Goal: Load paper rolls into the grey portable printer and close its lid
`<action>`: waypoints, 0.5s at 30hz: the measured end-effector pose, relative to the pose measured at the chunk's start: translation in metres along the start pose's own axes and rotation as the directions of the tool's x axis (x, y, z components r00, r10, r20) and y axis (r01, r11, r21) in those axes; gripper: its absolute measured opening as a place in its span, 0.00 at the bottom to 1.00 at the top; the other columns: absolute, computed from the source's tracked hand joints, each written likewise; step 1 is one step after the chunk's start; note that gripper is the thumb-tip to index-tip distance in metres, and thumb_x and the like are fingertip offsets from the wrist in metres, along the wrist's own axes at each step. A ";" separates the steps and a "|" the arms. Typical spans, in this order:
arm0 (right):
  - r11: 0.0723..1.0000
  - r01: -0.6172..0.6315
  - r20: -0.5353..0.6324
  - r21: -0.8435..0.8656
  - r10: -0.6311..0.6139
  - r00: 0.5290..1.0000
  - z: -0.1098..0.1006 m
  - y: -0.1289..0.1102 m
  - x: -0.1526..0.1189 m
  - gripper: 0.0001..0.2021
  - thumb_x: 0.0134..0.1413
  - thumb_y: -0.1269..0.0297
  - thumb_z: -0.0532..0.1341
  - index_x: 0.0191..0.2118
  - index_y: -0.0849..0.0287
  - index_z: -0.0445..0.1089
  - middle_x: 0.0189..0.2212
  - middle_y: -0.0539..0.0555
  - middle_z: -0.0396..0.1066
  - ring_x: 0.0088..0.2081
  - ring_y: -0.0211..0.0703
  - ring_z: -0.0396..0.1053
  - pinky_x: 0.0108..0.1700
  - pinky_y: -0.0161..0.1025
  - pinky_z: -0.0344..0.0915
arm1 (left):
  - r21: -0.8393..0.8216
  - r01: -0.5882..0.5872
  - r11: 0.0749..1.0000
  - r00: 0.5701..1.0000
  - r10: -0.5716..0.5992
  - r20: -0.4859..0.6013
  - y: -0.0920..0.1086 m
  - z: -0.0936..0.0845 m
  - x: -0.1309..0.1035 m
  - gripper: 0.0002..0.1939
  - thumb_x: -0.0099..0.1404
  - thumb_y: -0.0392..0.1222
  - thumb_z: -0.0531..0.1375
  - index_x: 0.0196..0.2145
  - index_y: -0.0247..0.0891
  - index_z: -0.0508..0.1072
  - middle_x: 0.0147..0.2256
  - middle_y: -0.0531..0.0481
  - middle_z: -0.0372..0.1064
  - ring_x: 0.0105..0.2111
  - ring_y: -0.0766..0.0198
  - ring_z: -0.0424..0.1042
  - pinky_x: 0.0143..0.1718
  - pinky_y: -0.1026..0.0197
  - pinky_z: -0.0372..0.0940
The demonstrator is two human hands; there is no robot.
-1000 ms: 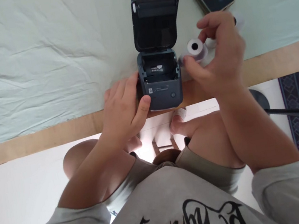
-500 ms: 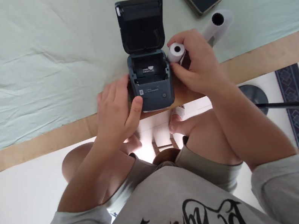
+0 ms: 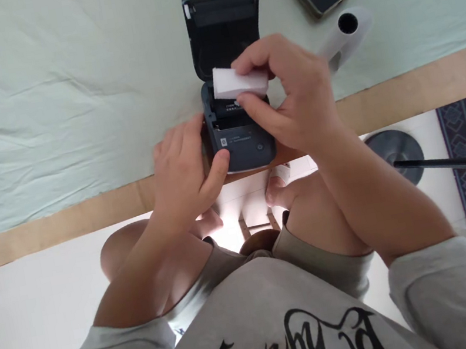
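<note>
the lid of the small dark printer stands raised and its bay is exposed; the white roll is over the bay, not seated in it. the right hand pinches the roll's right part between thumb and fingers, its left end jutting free. the left hand rests spread against the printer's left side, thumb on the front.

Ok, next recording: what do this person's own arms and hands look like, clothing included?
The left hand and right hand are ungloved, with no watch or bracelet visible on either wrist. The forearms are bare below loose, short light-grey sleeves. These belong to a matching shirt with flowing black lettering across its front.
</note>
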State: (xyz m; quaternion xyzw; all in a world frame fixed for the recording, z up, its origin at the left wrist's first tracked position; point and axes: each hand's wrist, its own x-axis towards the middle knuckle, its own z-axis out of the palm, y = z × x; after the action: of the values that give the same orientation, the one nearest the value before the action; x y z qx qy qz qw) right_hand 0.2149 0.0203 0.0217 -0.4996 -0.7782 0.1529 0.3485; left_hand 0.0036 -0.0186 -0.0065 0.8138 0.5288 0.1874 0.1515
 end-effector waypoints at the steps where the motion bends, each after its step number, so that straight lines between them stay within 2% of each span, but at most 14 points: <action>1: 0.999 0.017 0.000 0.032 -0.017 1.000 0.001 -0.001 0.002 0.08 0.55 0.70 0.58 0.39 0.48 0.64 0.41 0.47 0.74 0.45 0.40 0.72 0.51 0.43 0.70 | -0.005 0.001 1.000 1.000 -0.001 0.005 0.000 0.000 0.000 0.31 0.74 0.60 0.42 0.63 0.37 0.60 0.53 0.35 0.70 0.53 0.42 0.70 0.54 0.42 0.61; 5: 0.998 -0.016 0.022 0.067 0.015 1.000 0.005 0.003 0.007 0.10 0.50 0.73 0.60 0.34 0.48 0.64 0.39 0.45 0.75 0.46 0.43 0.73 0.50 0.44 0.71 | -0.031 0.005 0.999 1.000 -0.005 0.006 -0.001 0.001 -0.001 0.29 0.73 0.59 0.44 0.64 0.40 0.59 0.54 0.36 0.70 0.53 0.41 0.69 0.54 0.42 0.60; 11: 0.991 -0.129 0.077 0.040 0.126 0.989 0.009 0.007 0.011 0.07 0.50 0.71 0.61 0.32 0.49 0.67 0.36 0.46 0.77 0.45 0.45 0.75 0.49 0.46 0.72 | -0.030 0.004 1.000 1.000 -0.004 0.019 -0.001 0.001 -0.001 0.30 0.73 0.58 0.44 0.63 0.37 0.59 0.54 0.35 0.70 0.54 0.41 0.69 0.54 0.43 0.61; 15: 0.991 -0.108 0.075 0.073 0.102 0.992 0.008 0.005 0.008 0.05 0.51 0.69 0.62 0.29 0.50 0.68 0.34 0.45 0.77 0.42 0.44 0.75 0.49 0.47 0.72 | -0.015 0.012 1.000 1.000 -0.012 0.007 0.000 0.001 0.000 0.29 0.73 0.58 0.45 0.63 0.39 0.60 0.54 0.36 0.70 0.54 0.42 0.69 0.54 0.42 0.62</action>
State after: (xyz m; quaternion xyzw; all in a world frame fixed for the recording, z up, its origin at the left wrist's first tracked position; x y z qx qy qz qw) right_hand 0.2110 0.0302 0.0164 -0.5204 -0.7562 0.2184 0.3311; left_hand 0.0043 -0.0189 -0.0072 0.8101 0.5317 0.1878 0.1605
